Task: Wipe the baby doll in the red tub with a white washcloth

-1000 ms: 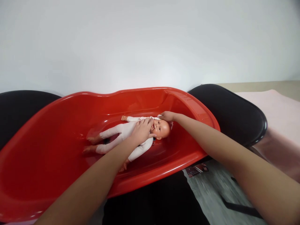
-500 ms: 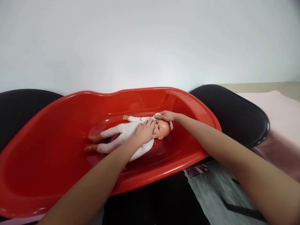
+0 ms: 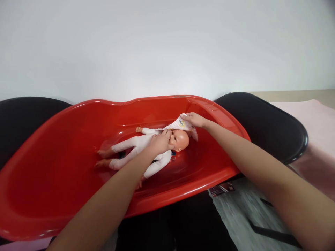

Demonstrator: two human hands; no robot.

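A baby doll (image 3: 180,139) in a white bodysuit lies on its back in a red plastic tub (image 3: 52,164), head to the right. My left hand (image 3: 159,142) rests on the doll's chest and chin, fingers curled over its lower face. My right hand (image 3: 193,120) pinches a small white cloth (image 3: 180,123) with a printed pattern, held up just above and behind the doll's head.
The tub sits on black rounded seats (image 3: 264,125), one each side. A pale pink sheet (image 3: 316,139) lies at the right. A grey patterned surface (image 3: 240,216) with a small dark card (image 3: 222,189) shows below the tub's right end. A plain white wall stands behind.
My right hand has lifted the white cloth up off the doll's head, so the cloth now hangs in plain sight. My left hand has stayed on the doll's chest and chin.
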